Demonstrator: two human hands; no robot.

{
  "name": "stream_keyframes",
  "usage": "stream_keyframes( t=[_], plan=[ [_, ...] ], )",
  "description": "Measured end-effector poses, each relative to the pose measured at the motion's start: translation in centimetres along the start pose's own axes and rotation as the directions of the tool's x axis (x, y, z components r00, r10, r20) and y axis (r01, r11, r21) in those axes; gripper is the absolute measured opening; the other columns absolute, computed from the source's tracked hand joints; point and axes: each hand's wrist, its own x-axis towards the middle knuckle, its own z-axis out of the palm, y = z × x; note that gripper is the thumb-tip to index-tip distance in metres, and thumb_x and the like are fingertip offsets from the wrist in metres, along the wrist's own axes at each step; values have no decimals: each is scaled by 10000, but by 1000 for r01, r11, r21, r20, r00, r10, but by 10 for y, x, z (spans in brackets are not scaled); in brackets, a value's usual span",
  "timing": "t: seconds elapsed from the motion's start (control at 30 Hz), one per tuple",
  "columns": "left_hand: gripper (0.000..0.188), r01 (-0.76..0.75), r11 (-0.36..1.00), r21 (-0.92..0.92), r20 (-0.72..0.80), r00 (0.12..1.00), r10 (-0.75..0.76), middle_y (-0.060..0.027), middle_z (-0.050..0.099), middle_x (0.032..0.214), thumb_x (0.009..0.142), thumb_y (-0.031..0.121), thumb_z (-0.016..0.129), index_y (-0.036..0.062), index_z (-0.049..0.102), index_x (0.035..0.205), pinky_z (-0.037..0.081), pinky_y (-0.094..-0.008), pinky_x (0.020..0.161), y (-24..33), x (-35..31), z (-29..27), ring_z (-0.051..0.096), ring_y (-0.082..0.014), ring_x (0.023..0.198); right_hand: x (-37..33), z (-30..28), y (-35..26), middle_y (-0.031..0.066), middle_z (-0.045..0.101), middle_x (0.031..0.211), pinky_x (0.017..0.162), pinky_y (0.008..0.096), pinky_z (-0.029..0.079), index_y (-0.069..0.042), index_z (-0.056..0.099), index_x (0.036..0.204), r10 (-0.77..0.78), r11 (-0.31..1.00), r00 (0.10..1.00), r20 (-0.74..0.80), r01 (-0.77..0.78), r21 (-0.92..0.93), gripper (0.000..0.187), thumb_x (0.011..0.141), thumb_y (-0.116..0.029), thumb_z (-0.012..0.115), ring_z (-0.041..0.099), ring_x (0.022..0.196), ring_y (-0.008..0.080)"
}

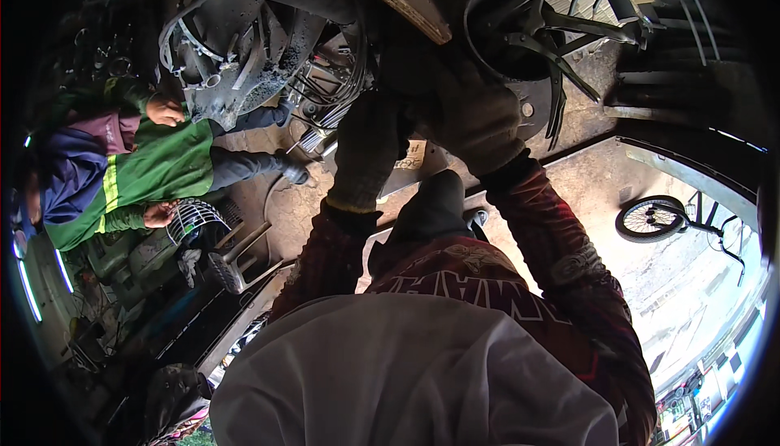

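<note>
The dark metal part [422,48] sits up against the underside of a machine, and both gloved hands reach up to it. The right hand [475,117], in a worn grey glove, presses its grip around the lower edge of that part, fingers curled onto it. The left hand [366,145], in a dark glove, is raised just beside the right one and touches the same shadowed area; whether its grip is closed on anything cannot be told, since the fingers are lost in the dark. Just right of the grip hangs a round wire fan guard [520,40] with bent black blades. Left of the grip is a bundle of cables [329,93] and a grey housing [236,56]. Farther left, another person in a green vest [154,170] crouches, one hand on a small wire grille [195,218]. Well off to the right, a bicycle wheel [650,218] rests on the concrete floor [585,178].
</note>
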Motion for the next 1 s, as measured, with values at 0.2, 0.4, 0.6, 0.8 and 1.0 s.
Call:
stream_keyframes(
  t=[0.2,0.4,0.6,0.8,1.0],
  plan=[
    [297,-251,949,191,63,968,243,-198,633,1023,848,81,638,5,620,1134,532,-439,742,-10,11,-8,637,-364,887,3,2,-1,178,619,1283,695,418,601,-103,584,1321,-54,998,998,-34,54,-13,681,768,-446,785,711,896,359],
    [270,-235,968,89,89,970,227,-186,647,1018,882,163,671,-4,633,1090,536,-431,723,-4,21,-6,646,-359,898,1,3,0,160,577,1357,691,435,598,-119,580,1311,29,998,997,66,-25,-62,654,781,-450,772,711,875,353],
    [349,-6,994,-109,70,997,14,-188,656,847,865,298,734,-12,639,996,525,-450,697,3,26,-13,652,-374,799,8,3,-10,135,558,1384,699,425,597,-128,585,1306,43,999,998,53,-42,-27,710,753,-529,781,709,899,354],
    [295,-24,983,-181,86,995,40,-189,632,834,869,266,718,-5,631,946,508,-458,677,-12,28,-2,636,-383,783,6,3,-13,139,578,1349,743,424,596,-122,605,1255,142,986,974,179,-122,-118,679,739,-520,794,690,976,364],
    [282,22,990,-141,129,992,-4,-194,629,830,873,263,710,-1,619,911,504,-464,668,-9,37,-8,640,-382,790,4,6,-13,165,583,1333,726,415,599,-118,595,1259,114,988,983,145,-97,-120,651,737,-445,808,698,947,370]
  ],
)
